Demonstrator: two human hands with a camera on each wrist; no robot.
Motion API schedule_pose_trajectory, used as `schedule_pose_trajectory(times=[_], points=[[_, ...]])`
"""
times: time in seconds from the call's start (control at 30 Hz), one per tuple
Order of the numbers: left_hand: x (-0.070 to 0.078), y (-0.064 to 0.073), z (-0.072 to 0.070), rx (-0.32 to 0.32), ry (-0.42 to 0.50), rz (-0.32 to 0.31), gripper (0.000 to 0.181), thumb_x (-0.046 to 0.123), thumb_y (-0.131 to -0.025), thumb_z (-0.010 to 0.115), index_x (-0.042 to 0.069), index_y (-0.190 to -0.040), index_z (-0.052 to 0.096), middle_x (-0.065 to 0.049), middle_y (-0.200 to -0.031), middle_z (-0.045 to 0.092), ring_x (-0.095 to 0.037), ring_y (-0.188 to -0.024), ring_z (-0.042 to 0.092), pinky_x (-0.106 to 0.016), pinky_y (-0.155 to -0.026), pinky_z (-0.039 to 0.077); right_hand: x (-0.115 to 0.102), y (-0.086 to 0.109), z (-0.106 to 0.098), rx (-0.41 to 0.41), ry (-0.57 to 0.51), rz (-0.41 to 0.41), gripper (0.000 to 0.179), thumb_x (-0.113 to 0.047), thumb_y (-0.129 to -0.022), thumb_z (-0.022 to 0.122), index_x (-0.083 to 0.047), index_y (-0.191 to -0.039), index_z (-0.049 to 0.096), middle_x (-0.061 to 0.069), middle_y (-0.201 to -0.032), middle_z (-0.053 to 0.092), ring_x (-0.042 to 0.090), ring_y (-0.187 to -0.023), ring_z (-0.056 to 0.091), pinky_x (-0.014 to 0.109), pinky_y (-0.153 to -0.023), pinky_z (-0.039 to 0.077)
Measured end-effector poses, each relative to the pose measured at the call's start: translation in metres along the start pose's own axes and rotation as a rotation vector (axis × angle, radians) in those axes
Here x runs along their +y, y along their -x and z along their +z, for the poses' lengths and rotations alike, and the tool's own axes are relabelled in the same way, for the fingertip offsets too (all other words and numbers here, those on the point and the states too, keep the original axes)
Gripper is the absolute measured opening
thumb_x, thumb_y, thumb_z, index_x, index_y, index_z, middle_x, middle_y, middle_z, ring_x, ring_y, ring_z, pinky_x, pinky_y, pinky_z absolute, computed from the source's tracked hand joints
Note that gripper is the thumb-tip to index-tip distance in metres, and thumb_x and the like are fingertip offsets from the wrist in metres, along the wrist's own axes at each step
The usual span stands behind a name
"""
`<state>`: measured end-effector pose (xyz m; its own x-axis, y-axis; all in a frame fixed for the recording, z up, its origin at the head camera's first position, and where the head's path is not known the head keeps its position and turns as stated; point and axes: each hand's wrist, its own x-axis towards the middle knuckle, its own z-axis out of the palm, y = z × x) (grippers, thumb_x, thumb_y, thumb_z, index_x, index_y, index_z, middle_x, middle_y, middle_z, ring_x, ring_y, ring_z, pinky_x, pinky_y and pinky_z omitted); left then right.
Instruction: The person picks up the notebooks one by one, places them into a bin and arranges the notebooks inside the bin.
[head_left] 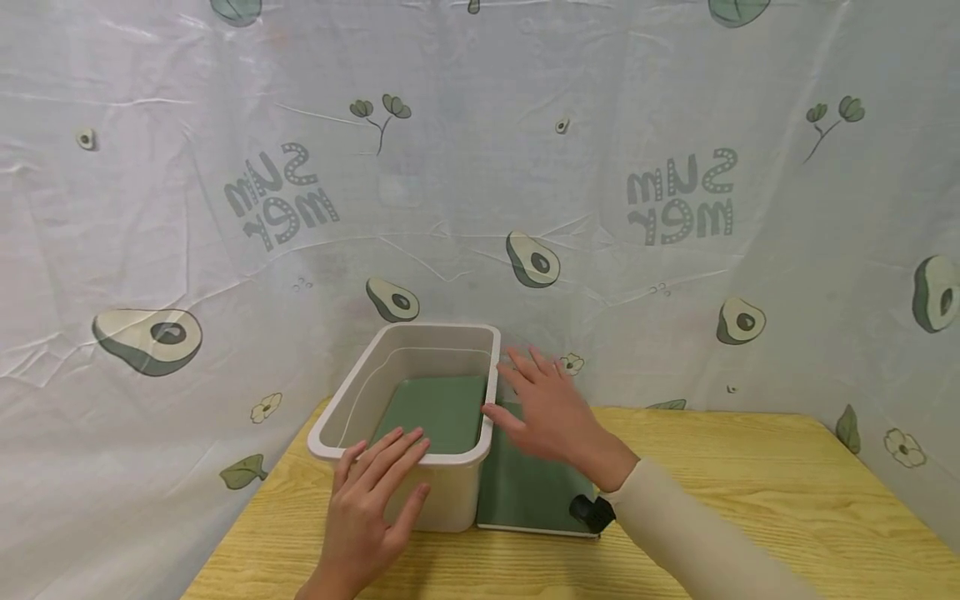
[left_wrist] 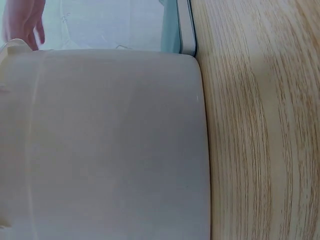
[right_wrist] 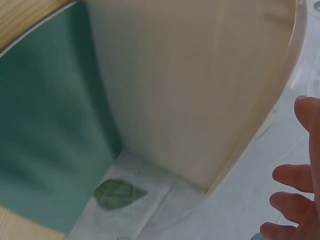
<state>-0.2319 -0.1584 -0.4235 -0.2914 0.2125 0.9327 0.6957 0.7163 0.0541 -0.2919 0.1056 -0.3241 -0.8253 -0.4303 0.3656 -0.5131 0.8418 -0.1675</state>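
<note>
A deep off-white plastic bin point(head_left: 405, 500) stands upright on the table, and its side fills much of the left wrist view. On its floor lies a flat green piece point(head_left: 442, 408) that looks like a cover or board. My left hand point(head_left: 371, 508) is at the bin's near rim, fingers extended over the edge. Beside the right rim, my right hand point(head_left: 551, 412) is spread with nothing in it; its fingers point(right_wrist: 295, 195) show at the edge of the right wrist view. A green-covered book point(head_left: 532, 492) with a pale page edge lies flat against the bin's right side.
The wood-grain table point(head_left: 735, 500) extends to the right of the book. Behind everything hangs a pale curtain point(head_left: 465, 183) printed with avocados and leaves, close to the bin's far end. A black wrist device point(head_left: 592, 512) sits at my right cuff.
</note>
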Motion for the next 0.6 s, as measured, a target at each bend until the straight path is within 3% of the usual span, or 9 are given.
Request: schedule_pose_trajectory(times=[0.3,0.6], points=[[0.000,0.000,0.000,-0.003,0.009,0.004,0.045,0.045,-0.108,0.057,0.012,-0.134,0.074,-0.007,-0.137,0.074,-0.028,-0.131,0.063,-0.032,-0.130,0.018,0.043,0.025,-0.003,0.030,0.141,-0.024,0.068,-0.052,-0.103,0.064,-0.013,-0.158,0.052,0.014,-0.170,0.042,0.042,-0.160,0.033,0.071,-0.125,0.023],[0.000,-0.001,-0.001,-0.004,0.009,0.004,0.044,0.044,-0.108,0.058,0.014,-0.137,0.073,-0.008,-0.137,0.074,-0.029,-0.131,0.063,-0.032,-0.130,0.018,0.078,0.049,-0.002,0.082,0.123,0.014,0.067,-0.047,-0.101,0.069,-0.012,-0.156,0.055,0.017,-0.167,0.045,0.046,-0.156,0.039,0.077,-0.121,0.025]])
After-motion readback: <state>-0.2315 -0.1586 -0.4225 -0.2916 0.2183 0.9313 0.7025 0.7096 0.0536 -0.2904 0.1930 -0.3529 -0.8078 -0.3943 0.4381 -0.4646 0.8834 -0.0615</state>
